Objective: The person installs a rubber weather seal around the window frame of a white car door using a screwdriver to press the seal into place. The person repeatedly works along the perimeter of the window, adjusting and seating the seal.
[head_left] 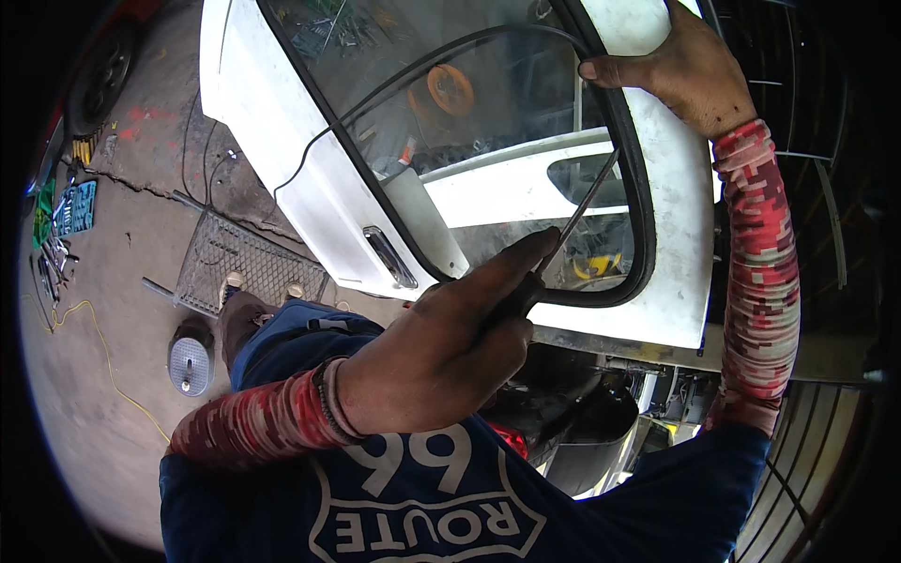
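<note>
My left hand (441,347) is closed round the dark handle of a screwdriver (584,204). Its thin shaft slants up to the black rubber window seal (631,169) of a white car door (678,235), and the tip meets the seal's inner edge. My right hand (690,80) grips the door's window frame higher up, thumb pressing on the seal; its other fingers are mostly hidden. A loose black strip (441,53) arches from near that thumb across the window glass (375,56) and hangs over the door's far side.
A metal mesh panel (225,258) lies on the concrete floor by my feet, with a small round stool-like object (191,361) beside it. Several hand tools (58,258) and a blue tool tray (77,206) are at far left. A yellow cord (113,361) trails across the floor.
</note>
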Demonstrator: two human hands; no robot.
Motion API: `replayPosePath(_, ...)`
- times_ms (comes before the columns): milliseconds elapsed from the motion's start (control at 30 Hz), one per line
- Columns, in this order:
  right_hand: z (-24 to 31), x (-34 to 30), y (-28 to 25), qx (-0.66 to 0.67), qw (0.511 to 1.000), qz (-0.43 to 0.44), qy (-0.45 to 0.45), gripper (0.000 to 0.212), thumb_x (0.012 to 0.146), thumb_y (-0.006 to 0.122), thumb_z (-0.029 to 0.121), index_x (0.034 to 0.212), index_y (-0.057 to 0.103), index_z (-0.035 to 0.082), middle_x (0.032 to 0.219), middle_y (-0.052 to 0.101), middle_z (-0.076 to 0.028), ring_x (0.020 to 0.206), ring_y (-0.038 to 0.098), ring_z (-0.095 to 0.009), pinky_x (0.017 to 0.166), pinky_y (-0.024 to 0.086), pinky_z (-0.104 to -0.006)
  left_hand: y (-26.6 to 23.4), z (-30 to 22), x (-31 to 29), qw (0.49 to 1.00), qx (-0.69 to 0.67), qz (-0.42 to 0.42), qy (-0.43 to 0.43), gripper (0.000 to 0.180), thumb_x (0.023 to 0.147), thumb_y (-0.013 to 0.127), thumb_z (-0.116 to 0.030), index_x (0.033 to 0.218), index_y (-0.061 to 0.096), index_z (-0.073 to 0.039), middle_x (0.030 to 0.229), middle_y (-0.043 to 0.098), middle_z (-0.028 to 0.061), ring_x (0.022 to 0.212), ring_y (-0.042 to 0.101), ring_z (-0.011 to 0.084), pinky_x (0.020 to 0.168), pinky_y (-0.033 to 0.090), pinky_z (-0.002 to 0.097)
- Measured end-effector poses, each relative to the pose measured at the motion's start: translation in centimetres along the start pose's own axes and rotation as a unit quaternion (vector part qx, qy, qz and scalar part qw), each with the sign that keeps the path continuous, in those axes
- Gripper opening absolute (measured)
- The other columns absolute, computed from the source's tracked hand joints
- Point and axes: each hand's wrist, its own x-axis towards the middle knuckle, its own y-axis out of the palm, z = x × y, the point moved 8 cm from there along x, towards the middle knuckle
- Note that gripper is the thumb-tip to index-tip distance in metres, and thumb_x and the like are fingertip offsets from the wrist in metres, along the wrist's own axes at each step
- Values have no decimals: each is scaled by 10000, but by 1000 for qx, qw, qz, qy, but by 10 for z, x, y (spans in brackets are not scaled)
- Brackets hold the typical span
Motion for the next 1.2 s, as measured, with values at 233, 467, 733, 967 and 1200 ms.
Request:
replayPosePath(233,-42,26,38,-52,997,-52,-15,1047,608,881,701,1338,588,10,1205,711,-209,1039,730,-383,957,568,-463,26,11,6,986,-157,31,52,714,982,426,30,1629,126,5,1251,614,174,844,609,169,822,517,320)
replayPosePath(467,-46,18,23,42,999,-7,19,932,619,922,449,1262,556,-117,1182,672,-302,1131,667,-400,1020,508,-418,53,28,31,986,-56,-89,132,745,971,451,34,1633,112,-12,1102,642,190,856,658,249,819,530,381)
replayPosePath(733,-32,13,7,50,998,-41,-9,950,603,928,415,1295,542,-109,1189,679,-281,1130,667,-379,1026,504,-382,100,31,69,967,-66,-139,201,832,998,496,6,1629,-46,-14,1184,576,187,921,578,216,871,485,337)
replayPosePath(967,-28,18,5,80,996,-40,-24,940,595,932,422,1280,563,-106,1195,684,-281,1135,669,-371,1025,506,-373,123,13,96,917,-126,-156,344,955,969,552,-30,1580,-178,37,1328,501,398,1040,626,439,964,483,440)
replayPosePath(1200,-31,11,0,28,996,-47,64,1011,581,944,439,1318,531,-117,1242,661,-302,1171,655,-394,1041,503,-380,98,32,89,952,23,-184,243,900,982,539,-52,1599,-111,27,1277,563,301,1015,629,362,927,505,420)
